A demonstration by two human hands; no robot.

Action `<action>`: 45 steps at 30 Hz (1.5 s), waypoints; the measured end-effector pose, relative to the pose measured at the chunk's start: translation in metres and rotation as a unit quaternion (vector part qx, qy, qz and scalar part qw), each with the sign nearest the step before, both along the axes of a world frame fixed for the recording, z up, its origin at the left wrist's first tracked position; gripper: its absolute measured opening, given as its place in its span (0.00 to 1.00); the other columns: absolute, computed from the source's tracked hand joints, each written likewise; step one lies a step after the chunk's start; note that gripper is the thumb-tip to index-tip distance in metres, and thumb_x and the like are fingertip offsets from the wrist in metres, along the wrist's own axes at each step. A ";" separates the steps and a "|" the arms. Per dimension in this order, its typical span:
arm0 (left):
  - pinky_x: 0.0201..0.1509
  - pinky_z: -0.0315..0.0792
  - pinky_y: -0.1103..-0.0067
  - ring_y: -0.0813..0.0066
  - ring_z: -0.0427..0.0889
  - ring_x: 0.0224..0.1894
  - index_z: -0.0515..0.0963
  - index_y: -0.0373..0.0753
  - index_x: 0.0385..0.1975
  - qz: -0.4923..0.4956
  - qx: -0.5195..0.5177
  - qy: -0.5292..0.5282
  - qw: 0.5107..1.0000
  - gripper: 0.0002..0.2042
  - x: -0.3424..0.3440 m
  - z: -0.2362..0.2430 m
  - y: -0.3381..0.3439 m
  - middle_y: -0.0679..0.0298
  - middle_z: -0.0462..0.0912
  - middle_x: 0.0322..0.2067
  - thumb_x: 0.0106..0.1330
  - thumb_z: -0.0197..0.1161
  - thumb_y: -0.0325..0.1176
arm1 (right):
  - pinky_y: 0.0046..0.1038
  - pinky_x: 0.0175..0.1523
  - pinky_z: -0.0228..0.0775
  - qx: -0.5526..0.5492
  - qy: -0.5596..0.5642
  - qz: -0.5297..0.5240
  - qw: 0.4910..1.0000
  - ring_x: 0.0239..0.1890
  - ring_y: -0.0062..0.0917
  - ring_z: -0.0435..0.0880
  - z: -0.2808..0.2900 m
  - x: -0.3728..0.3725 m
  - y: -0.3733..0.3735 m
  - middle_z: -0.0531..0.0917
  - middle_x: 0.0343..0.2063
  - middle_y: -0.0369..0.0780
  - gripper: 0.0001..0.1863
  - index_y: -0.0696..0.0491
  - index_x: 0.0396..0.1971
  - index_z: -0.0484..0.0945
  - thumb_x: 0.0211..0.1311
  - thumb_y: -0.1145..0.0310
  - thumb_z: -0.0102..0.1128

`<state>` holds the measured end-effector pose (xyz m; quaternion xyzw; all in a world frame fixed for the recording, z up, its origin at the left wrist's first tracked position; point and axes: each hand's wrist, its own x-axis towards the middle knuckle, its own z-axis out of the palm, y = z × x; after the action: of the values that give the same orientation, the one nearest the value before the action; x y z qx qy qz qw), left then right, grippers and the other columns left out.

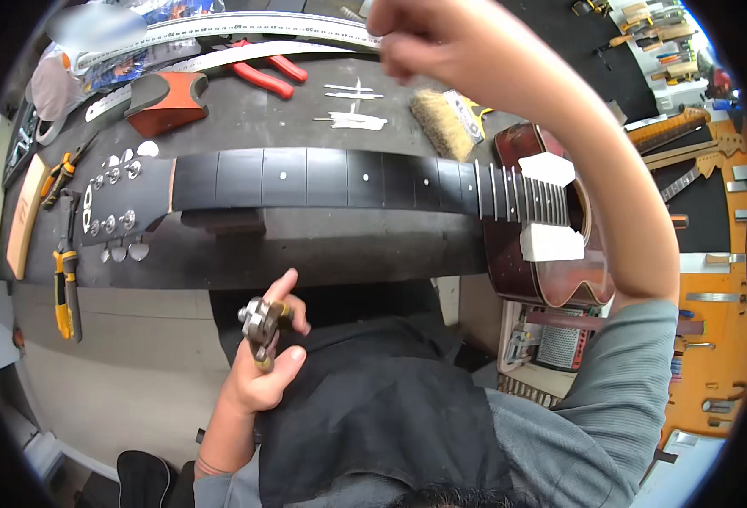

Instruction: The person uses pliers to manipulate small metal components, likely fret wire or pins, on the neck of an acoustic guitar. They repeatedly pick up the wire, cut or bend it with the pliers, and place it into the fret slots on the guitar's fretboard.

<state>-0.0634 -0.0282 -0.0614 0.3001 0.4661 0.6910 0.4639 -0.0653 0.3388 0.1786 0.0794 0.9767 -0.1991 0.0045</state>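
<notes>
Below the bench's front edge, my left hand (265, 364) is closed around a plier-type tool (261, 323) with a metal head and yellow grips, seen nearly end-on. My right hand (420, 41) reaches across to the back of the bench, fingers curled, slightly blurred, by the end of a long steel ruler (263, 24). Whatever its fingers hold is hidden. Between the hands lies a dark red guitar (521, 275), its headstock (149, 190) to the left. Metal frets show on the body end of its black fretboard (322, 179); thin lines mark the rest. White pieces (551, 244) cover the top beside the fretboard.
Behind the neck lie red-handled pliers (263, 78), an orange-and-black block (166, 102), white strips (355, 120) and a bristle brush (445, 123). Yellow-black pliers (66, 292) overhang the front edge at left, near a wooden block (28, 216). Tools hang at right.
</notes>
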 end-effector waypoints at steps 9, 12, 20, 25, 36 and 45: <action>0.81 0.64 0.64 0.59 0.78 0.66 0.57 0.29 0.87 -0.048 -0.025 0.244 0.968 0.46 0.015 0.020 0.022 0.52 0.78 0.62 0.64 0.63 0.26 | 0.19 0.39 0.64 -0.412 0.124 -0.084 0.899 0.34 0.11 0.69 -0.054 0.193 -0.126 0.76 0.40 0.33 0.07 0.60 0.55 0.75 0.84 0.79 0.54; 0.79 0.67 0.66 0.56 0.80 0.66 0.62 0.32 0.86 -0.051 -0.089 0.319 0.942 0.46 0.026 0.037 0.025 0.51 0.79 0.63 0.60 0.60 0.19 | 0.19 0.42 0.73 -0.494 0.124 -0.167 0.844 0.36 0.10 0.80 -0.102 0.207 -0.143 0.84 0.39 0.35 0.07 0.61 0.56 0.75 0.85 0.78 0.59; 0.79 0.69 0.66 0.50 0.81 0.70 0.66 0.35 0.84 -0.033 -0.174 0.383 0.907 0.47 0.052 0.054 0.023 0.49 0.79 0.66 0.56 0.58 0.13 | 0.19 0.42 0.72 -0.528 0.205 -0.159 0.809 0.38 0.09 0.78 -0.159 0.215 -0.161 0.84 0.41 0.34 0.06 0.60 0.55 0.76 0.86 0.79 0.57; 0.73 0.75 0.61 0.46 0.81 0.65 0.64 0.40 0.86 -0.027 -0.182 0.405 0.896 0.51 0.059 0.047 0.024 0.49 0.79 0.62 0.53 0.65 0.17 | 0.18 0.43 0.72 -0.531 0.231 -0.143 0.803 0.40 0.08 0.78 -0.170 0.217 -0.158 0.85 0.44 0.35 0.07 0.60 0.57 0.77 0.87 0.79 0.57; 0.80 0.69 0.66 0.54 0.81 0.72 0.64 0.35 0.85 -0.039 -0.233 0.358 0.903 0.46 0.073 0.058 0.030 0.50 0.78 0.69 0.59 0.57 0.13 | 0.18 0.42 0.75 -0.509 0.253 -0.148 0.809 0.39 0.08 0.79 -0.191 0.217 -0.156 0.85 0.42 0.35 0.09 0.59 0.58 0.78 0.85 0.81 0.59; 0.78 0.72 0.65 0.56 0.84 0.68 0.62 0.35 0.86 -0.050 -0.248 0.360 0.898 0.45 0.076 0.055 0.033 0.51 0.77 0.72 0.61 0.56 0.13 | 0.19 0.43 0.76 -0.489 0.257 -0.152 0.820 0.38 0.10 0.81 -0.196 0.221 -0.153 0.86 0.41 0.35 0.09 0.59 0.58 0.79 0.84 0.81 0.60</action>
<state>0.0121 0.0045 -0.0063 0.4267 0.7418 0.3742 0.3574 0.1558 0.1854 -0.0177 0.1601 0.6928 -0.6615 -0.2383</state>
